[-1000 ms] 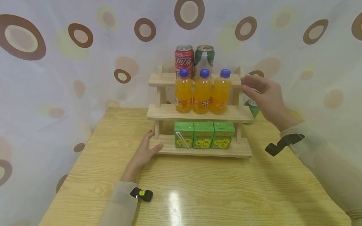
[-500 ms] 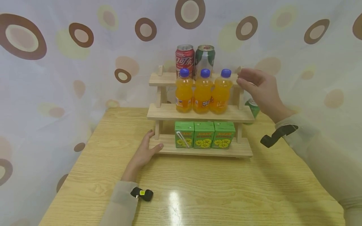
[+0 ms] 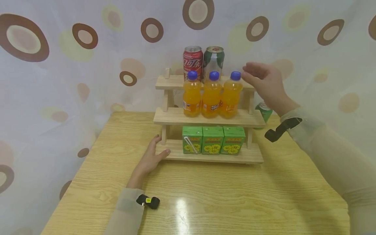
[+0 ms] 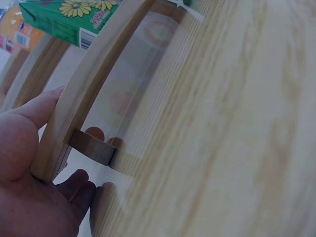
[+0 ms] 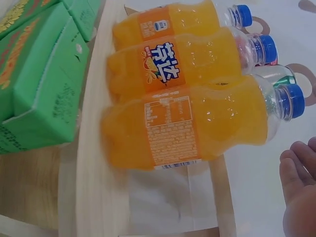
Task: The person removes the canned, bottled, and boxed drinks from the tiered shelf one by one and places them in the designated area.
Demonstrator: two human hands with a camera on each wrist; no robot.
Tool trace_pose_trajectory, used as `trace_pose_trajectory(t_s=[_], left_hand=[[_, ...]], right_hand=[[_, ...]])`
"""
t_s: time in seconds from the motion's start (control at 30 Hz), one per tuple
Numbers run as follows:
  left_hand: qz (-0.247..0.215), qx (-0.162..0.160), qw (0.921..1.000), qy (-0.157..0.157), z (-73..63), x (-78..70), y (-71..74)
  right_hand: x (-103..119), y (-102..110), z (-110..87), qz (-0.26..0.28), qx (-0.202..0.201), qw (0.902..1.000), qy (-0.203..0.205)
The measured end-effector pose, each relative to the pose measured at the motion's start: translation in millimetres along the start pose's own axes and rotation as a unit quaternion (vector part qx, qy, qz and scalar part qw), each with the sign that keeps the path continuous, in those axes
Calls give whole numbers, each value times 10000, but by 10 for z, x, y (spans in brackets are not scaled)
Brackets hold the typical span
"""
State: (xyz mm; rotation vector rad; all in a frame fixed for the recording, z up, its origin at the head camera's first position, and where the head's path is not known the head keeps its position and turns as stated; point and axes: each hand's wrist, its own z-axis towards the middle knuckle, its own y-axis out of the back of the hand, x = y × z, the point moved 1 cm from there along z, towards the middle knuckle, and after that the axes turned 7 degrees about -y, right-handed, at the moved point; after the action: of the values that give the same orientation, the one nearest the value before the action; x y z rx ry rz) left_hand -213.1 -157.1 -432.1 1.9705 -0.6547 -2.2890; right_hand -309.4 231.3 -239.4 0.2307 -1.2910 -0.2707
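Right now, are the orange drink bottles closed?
Closed: all three orange plastic drink bottles have blue caps on and stand upright on the wooden rack's middle shelf.

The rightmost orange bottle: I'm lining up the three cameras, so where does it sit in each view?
Head: rightmost orange bottle, middle shelf, just left of the right hand.
Left wrist: not in view.
Right wrist: lying sideways in the picture, nearest and lowest of three, cap to the right.
Shared landmark: the green cartons.
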Motion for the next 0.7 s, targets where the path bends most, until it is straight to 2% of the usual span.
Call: trace_pose_trajectory(t_s=[0.27,0.43,0.7], left_hand=[[5,-26,9999,102,-9,-28,-5],[65,-13,9999,91,9,11,-1],[248,-129,9995,-133,105,347,-23]], right_hand=[[75,-38,119,24,100,9997,-215],[141,-81,192,-3,133,9994,-322],[259,-110,322,-126,155,9993,-329]])
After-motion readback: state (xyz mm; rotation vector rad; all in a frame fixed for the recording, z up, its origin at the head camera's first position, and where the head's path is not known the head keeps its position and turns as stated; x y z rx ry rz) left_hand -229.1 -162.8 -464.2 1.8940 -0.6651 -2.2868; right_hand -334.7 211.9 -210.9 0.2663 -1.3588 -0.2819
